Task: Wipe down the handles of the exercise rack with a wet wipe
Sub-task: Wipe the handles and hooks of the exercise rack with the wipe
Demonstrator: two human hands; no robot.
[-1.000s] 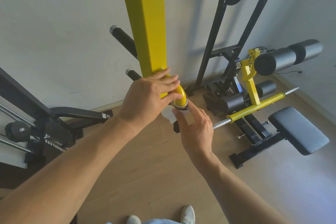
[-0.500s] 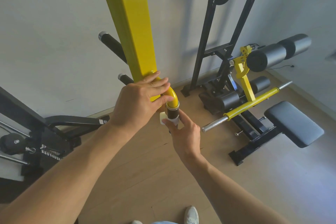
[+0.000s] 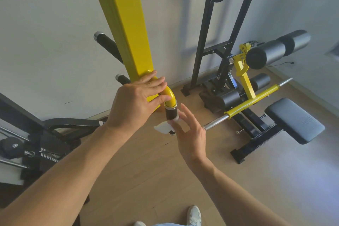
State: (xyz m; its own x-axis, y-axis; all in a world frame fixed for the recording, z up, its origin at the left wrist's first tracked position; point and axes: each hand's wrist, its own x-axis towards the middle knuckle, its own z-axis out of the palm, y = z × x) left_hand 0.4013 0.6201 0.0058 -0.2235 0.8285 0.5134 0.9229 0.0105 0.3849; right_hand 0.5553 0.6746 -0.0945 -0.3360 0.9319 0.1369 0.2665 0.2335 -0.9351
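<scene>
A yellow upright post (image 3: 126,29) of the exercise rack ends in a curved yellow bar (image 3: 169,95) that turns down into a black handle grip (image 3: 170,114). My left hand (image 3: 135,101) rests on the curved bar where it meets the post. The white wet wipe (image 3: 164,127) is pinched at the lower end of the grip by my right hand (image 3: 189,132), whose other fingers are spread. Two more black handles, upper (image 3: 107,44) and lower (image 3: 122,79), stick out behind the post on the left.
A black and yellow weight bench (image 3: 293,119) with foam rollers (image 3: 275,49) and a chrome-tipped bar (image 3: 247,104) stands on the wooden floor at right. A black frame (image 3: 207,29) leans at the wall. Dark cable machinery (image 3: 27,143) sits at left. My shoe (image 3: 194,215) shows below.
My right hand has slid the wipe down the black grip from just under the yellow bend to the grip's lower end, and its fingers have spread. The left hand stays on the bend.
</scene>
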